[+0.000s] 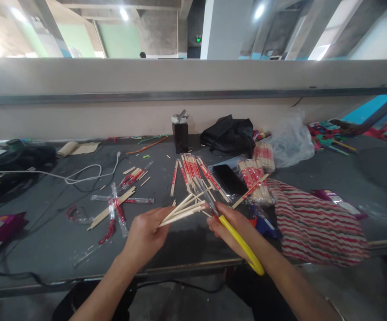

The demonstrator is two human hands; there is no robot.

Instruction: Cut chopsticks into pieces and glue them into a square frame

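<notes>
My left hand point(148, 229) is closed around several bare wooden chopsticks point(185, 212), which fan out toward the right. In my right hand point(231, 223) is a pair of scissors point(242, 245) with yellow handles, its blades pointing up and away across the chopstick tips. Whether the blades touch the wood, I cannot tell. Just beyond both hands, wrapped chopsticks point(190, 169) with red print lie in a loose spread. Torn clear wrappers point(115, 205) with red print are strewn left of my left hand, with loose chopsticks point(111, 208) among them.
Behind the chopsticks are a dark phone point(229, 179), chopstick packs point(256, 180), a black pouch point(230, 135) and a tumbler point(180, 133). A striped cloth point(316, 223) and a plastic bag point(291, 142) lie right. A white cable point(83, 174) crosses the left side of the dark table point(183, 249).
</notes>
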